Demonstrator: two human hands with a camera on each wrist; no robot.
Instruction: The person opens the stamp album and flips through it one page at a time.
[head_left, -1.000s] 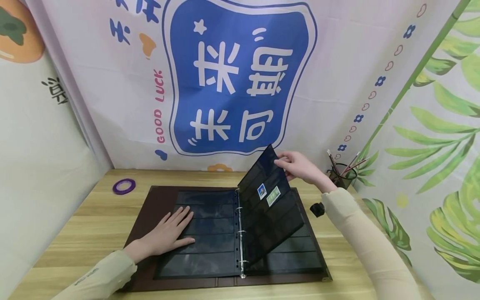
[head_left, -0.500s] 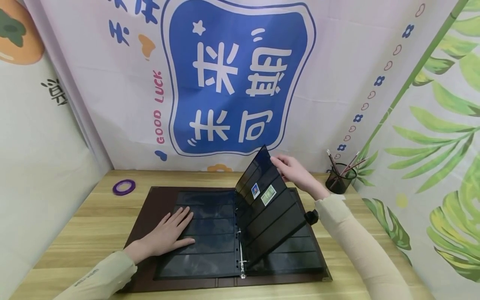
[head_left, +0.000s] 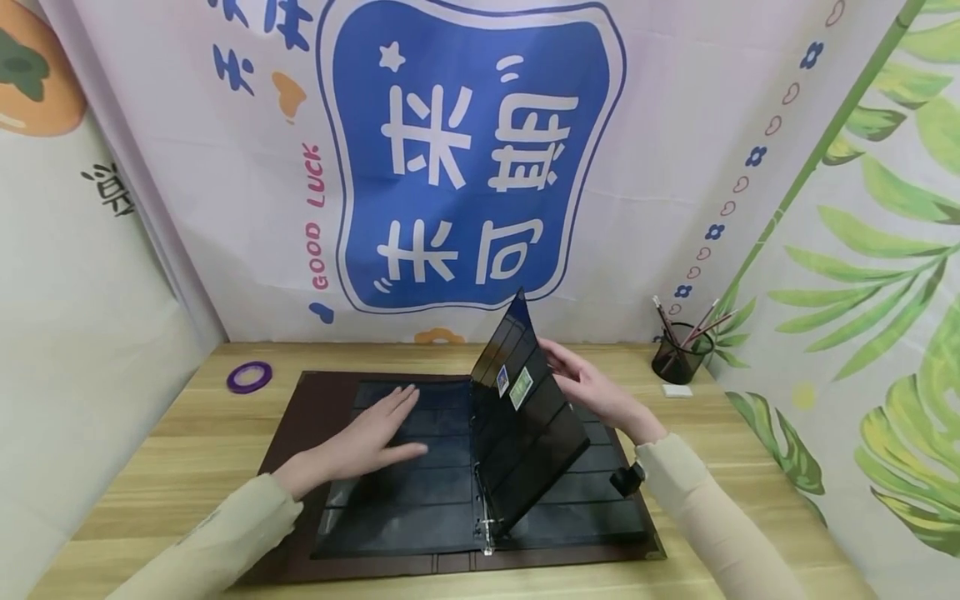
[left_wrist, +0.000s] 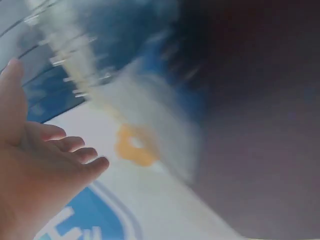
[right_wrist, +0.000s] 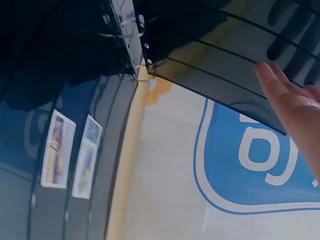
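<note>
Two stamps (head_left: pixel 521 388), tilted page (head_left: pixel 536 442), right hand (head_left: pixel 592 387) behind; left hand (head_left: pixel 363 442) over album (head_left: pixel 303 408)

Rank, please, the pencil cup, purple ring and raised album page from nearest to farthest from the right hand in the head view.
1. Raised album page: immediately beside the right hand.
2. Pencil cup: back right of the table.
3. Purple ring: back left.

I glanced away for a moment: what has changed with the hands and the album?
The raised page has swung further left. The right hand no longer pinches its edge; the fingers are now behind it. The left hand has shifted forward and right, apparently lifting off the left page. The purple ring and pencil cup stayed put.
</note>
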